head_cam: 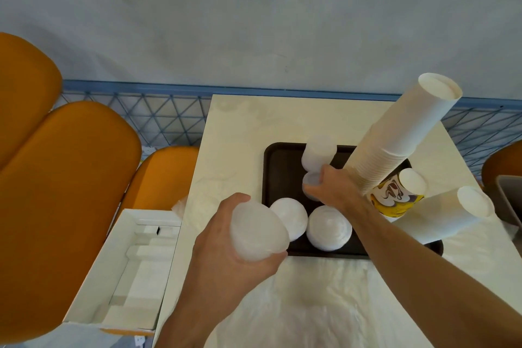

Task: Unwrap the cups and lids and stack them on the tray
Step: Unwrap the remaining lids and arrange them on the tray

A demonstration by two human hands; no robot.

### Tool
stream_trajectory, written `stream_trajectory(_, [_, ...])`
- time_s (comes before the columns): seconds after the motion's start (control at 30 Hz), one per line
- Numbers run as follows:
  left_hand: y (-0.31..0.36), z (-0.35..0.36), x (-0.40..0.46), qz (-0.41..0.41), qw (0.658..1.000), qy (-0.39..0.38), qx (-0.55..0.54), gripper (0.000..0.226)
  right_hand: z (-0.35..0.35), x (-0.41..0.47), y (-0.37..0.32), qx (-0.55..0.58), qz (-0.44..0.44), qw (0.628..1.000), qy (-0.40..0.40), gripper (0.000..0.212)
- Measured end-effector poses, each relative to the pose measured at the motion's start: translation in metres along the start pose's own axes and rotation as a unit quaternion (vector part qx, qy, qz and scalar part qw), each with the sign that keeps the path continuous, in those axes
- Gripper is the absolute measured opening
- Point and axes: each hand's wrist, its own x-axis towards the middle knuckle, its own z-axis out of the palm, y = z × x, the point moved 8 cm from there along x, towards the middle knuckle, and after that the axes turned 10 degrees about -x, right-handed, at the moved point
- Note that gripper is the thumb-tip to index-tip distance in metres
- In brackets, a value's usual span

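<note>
From my head camera: my left hand (226, 240) curls around a translucent white stack of plastic lids (258, 230), its long axis pointing up at me. My right hand (329, 188) grips another frosted lid stack (317, 158) over the dark brown tray (279, 167). A tall column of white paper cups (401, 135) leans up-right on that tray.

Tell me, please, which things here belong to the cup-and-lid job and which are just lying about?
Belongs to the job:
- dark brown plastic tray
- tall white paper cup stack
- translucent lid stacks on the tray
- lid stack gripped by left hand
- lids held by right hand

Lying about:
- open white cardboard box
- orange padded chairs
</note>
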Motion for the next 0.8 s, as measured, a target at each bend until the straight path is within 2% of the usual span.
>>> stream_trajectory(0.27, [-0.008,-0.012,0.005,-0.010,1.000,0.012,0.007,0.081,0.025,0.020,-0.002,-0.092,-0.016,0.995,-0.039,0.058])
stream_trajectory(0.6, [-0.012,-0.016,0.005,-0.006,1.000,0.006,0.019,0.084,0.030,0.029,-0.005,-0.068,-0.005,0.996,-0.060,0.057])
stream_trajectory(0.8, [-0.010,-0.017,0.004,-0.007,1.000,0.011,0.005,0.083,0.034,0.027,-0.008,-0.074,-0.028,0.995,-0.060,0.056])
